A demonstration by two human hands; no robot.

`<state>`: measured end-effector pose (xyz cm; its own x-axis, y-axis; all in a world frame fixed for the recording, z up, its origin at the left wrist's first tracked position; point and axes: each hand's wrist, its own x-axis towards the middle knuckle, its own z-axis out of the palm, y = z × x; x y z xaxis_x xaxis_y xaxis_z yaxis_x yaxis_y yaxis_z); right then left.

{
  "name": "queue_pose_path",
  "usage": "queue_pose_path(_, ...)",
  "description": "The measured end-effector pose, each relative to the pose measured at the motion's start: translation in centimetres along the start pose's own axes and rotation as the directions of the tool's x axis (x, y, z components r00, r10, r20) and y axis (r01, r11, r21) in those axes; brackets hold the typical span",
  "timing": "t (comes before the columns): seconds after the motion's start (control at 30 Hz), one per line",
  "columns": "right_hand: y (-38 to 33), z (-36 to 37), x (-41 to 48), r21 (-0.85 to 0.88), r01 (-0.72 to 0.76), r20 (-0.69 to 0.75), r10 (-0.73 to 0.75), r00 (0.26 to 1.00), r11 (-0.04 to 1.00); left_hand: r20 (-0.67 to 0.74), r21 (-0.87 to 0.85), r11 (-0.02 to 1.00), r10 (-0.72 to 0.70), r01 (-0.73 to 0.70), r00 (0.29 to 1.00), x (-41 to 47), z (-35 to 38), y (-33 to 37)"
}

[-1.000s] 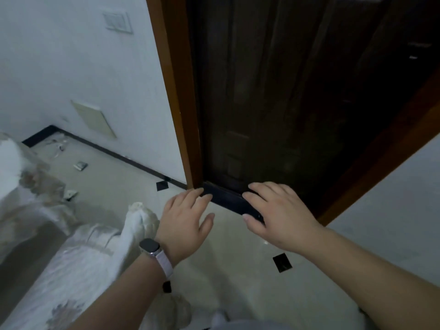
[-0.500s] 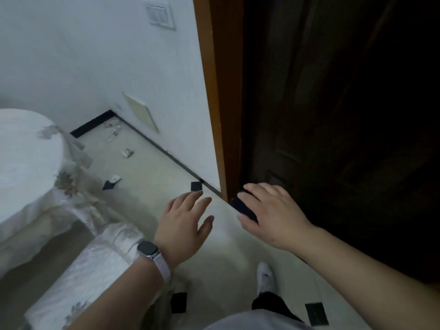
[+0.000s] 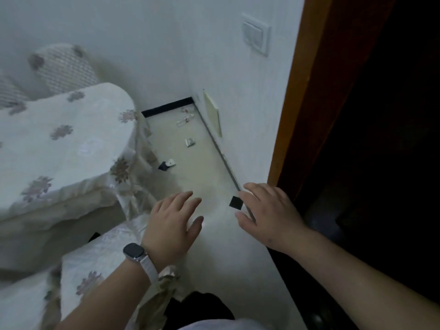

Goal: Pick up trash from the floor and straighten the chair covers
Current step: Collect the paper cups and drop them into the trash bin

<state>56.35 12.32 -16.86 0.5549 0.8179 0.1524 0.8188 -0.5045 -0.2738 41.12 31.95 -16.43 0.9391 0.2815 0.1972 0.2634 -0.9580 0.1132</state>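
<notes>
Several trash scraps (image 3: 190,142) lie beyond left hand (image 3: 172,225), right hand (image 3: 269,215), both spread.

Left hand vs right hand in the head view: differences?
The left hand wears a dark square watch on a white strap; right hand has a bare wrist. Left hand hovers beside the white floral chair cover; right hand is by the orange wooden door frame, near a black square floor tile. Shared: both open, fingers spread, holding nothing.
</notes>
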Motion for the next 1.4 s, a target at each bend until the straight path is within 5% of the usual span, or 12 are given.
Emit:
queue_pose_path(0.4, 1.0, 4.2, 22.2, -0.106, 0.126, 0.200, -0.103, 0.974, 0.986, 0.033, -0.133, 0.968, -0.213, 0.215, 0.977, 13.9, 7.4, -14.4)
queue_pose_path(0.7, -0.8, 4.6, 39.7, -0.151, 0.127, 0.091, -0.114, 0.989, 0.980, 0.011, -0.200, 0.944, -0.264, 0.261, 0.964, 25.3, 8.8, -27.0)
queue_pose_path(0.93, -2.2, 8.1, 48.0, -0.162, 0.253, 0.208, -0.218, 0.954, 0.954, -0.007, -0.246, 0.902, -0.367, 0.354, 0.930, 27.2, 8.6, -32.8)
queue_pose_path(1.4, -0.1, 15.4, 68.5, -0.026, 0.406, 0.193, -0.394, 0.899, 0.914, 0.044, -0.184, 0.843, -0.506, 0.505, 0.862, 38.9, 10.6, -41.7)
